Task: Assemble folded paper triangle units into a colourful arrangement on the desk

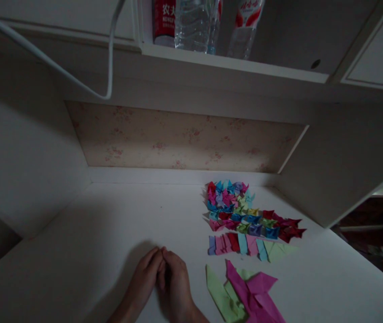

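Your left grip (148, 269) and right grip (178, 279) meet close together, fingers curled inward and thumb sides touching at the top. Your own knuckles hide the space between, so you cannot tell from here whether the fingers are pinching anything or simply pressed against each other. For close finger work like this, you would probably do best to work low over the tabletop (77, 251), steady your wrists and turn the hands outward a little, so that what your fingertips do comes into view.

Just right of your right forearm, and apart from it, lie the nearest pieces: a light green folded paper (218, 292), partly covered by a magenta folded paper (257, 291). Keep that elbow and sleeve side from swinging right, as a light sheet would likely slide or lose its creases at a brush.

Beyond them runs a row of flat folded strips (233, 242), and behind that stand rows of small folded figures (231, 211), packed closely; reach in from above there, not across. Farther off, bottles (191, 27) stand on the shelf (238, 65) overhead, well clear of your hands.
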Motion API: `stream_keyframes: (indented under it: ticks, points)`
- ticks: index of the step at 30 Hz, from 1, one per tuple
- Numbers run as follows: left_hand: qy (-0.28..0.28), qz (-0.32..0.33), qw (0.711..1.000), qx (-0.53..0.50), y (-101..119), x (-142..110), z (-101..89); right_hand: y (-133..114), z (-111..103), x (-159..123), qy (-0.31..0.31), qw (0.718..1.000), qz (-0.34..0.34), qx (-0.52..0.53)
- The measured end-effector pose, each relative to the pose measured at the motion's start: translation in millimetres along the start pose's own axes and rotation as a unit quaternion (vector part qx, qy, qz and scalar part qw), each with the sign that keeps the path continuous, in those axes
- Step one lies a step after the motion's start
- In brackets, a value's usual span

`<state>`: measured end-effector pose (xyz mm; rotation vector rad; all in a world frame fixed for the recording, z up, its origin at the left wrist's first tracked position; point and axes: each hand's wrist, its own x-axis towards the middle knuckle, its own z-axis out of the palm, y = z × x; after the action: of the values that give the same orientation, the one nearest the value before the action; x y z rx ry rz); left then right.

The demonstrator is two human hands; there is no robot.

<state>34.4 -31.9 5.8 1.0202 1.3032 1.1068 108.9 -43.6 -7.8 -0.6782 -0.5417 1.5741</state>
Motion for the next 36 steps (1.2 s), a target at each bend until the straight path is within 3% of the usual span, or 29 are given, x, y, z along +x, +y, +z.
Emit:
stream_keyframes:
  ticks: [15, 22, 36]
  points:
    - [0.024, -0.044, 0.999, 0.018, 4.0, -0.9, -1.7, -3.3, 4.6, -0.8, 0.010, 1.000, 0.004, 0.005]
    - [-0.010, -0.022, 0.999, 0.030, 3.7, -0.8, -2.8, -3.6, 3.7, -0.3, 0.011, 1.000, 0.003, -0.002]
    - [0.012, -0.016, 0.999, 0.035, 1.7, 1.8, -3.9, -4.3, 1.7, -0.6, 0.005, 1.000, 0.004, -0.005]
